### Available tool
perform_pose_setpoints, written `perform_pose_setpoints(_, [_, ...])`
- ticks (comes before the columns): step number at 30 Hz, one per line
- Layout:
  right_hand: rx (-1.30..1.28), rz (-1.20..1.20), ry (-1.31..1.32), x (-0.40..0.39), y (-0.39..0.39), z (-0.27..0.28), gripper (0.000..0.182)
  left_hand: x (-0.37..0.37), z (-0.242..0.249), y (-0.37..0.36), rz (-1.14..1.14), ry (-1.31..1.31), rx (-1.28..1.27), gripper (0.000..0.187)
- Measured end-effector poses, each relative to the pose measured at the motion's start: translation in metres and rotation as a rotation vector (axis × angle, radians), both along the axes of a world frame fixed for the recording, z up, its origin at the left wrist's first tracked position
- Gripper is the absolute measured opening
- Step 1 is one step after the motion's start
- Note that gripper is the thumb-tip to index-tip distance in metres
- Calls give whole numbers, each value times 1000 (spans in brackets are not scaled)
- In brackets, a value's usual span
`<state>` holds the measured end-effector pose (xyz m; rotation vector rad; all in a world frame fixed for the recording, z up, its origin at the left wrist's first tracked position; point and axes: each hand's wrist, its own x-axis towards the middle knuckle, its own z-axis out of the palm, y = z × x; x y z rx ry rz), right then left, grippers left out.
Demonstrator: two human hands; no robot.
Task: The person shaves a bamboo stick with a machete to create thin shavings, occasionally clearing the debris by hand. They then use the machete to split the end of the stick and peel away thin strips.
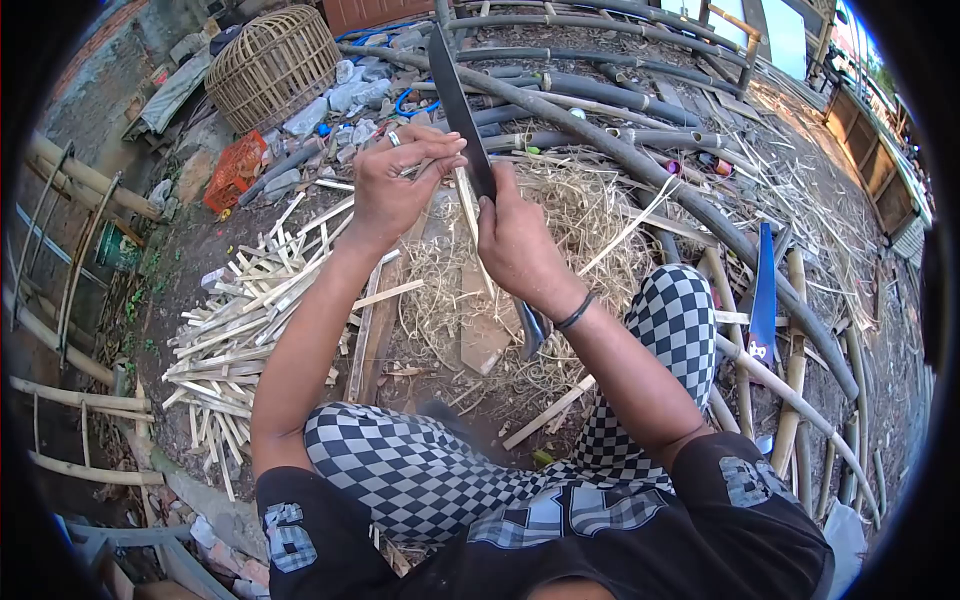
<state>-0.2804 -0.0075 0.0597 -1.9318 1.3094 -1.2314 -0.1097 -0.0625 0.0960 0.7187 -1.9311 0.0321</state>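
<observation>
My right hand (520, 240) is closed round a long, dark-bladed machete (458, 100), its thumb lying along the blade. The blade points up and slightly left; its dark handle (530, 328) shows below my wrist. My left hand (398, 182), with a ring on one finger, is pinched together beside the blade's left edge. Directly under its fingertips begins a pale, narrow bamboo strip (472, 220), which slants down between my hands. The exact contact of the fingers with the strip is partly hidden. Curly bamboo shavings (570, 215) lie beneath and beyond both hands.
A pile of split bamboo sticks (250, 325) lies left. A blue-bladed handsaw (764, 295) stands at the right among bamboo poles (670, 185). A wooden plank (378, 320) lies between the pile and shavings. Farther back are a woven bamboo cage (272, 68) and orange crate (235, 172).
</observation>
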Motion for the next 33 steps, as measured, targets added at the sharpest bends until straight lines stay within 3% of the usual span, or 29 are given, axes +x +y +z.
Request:
perform_pose_setpoints(6, [-19,39,10,-2,-6,6,31,-2,-4,-1,-3,5,-39,22])
perform_pose_setpoints(11, [207,83,127,8,-11,-45,29,7,-1,2,62,1,-5,23])
perform_pose_setpoints(13, [179,70,120,6,-14,-40,28,11,-9,-6,43,2,-55,23])
perform_pose_setpoints(16, [60,75,-110,6,-6,-1,27,9,-15,-4,30,55,4,22])
perform_pose_setpoints(21, [190,51,0,16,-19,-56,27,20,-19,-9,87,91,-9,22])
perform_pose_setpoints(24, [32,100,-115,12,-21,-54,28,19,-21,-15,43,137,36,20])
perform_pose_setpoints(27, [78,83,-192,18,-13,-14,28,15,-24,-8,47,123,56,19])
perform_pose_setpoints(30, [107,70,-151,31,-15,-50,29,18,-24,-12,131,170,45,19])
perform_pose_setpoints(33, [108,103,-108,22,-17,-38,30,27,-26,-14,123,182,25,19])
